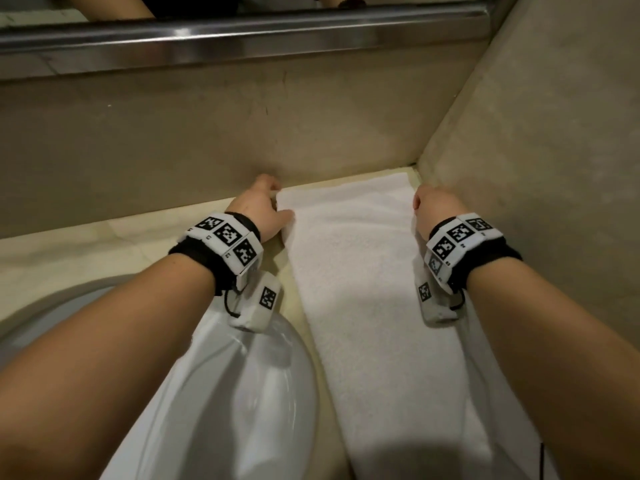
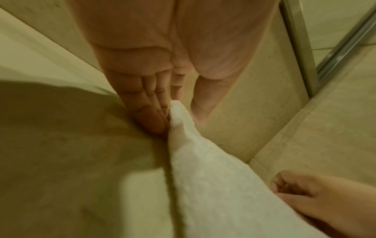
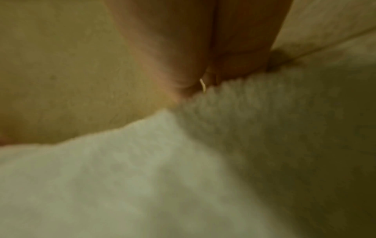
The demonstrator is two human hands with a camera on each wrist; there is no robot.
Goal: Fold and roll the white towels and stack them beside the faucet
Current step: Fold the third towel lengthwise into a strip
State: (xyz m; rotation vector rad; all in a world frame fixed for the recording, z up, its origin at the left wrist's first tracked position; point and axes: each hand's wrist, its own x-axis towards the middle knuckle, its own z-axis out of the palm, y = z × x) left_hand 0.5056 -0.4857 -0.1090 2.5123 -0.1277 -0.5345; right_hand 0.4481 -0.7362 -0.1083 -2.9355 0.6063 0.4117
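A white towel (image 1: pixel 363 271), folded into a long strip, lies on the counter and runs from the back wall toward me, right of the sink. My left hand (image 1: pixel 266 206) is at its far left corner. In the left wrist view that corner of the towel (image 2: pixel 213 185) rises between the fingers (image 2: pixel 150 119) and the thumb, pinched. My right hand (image 1: pixel 433 206) is at the far right corner beside the side wall, its fingers curled down onto the towel edge (image 3: pixel 142 177). No faucet is in view.
A white sink basin (image 1: pixel 242 393) sits under my left forearm. The beige counter (image 1: pixel 86 258) extends left. A stone back wall (image 1: pixel 207 133) and a side wall (image 1: pixel 536 168) box in the towel's far end. A metal ledge (image 1: pixel 242 32) runs above.
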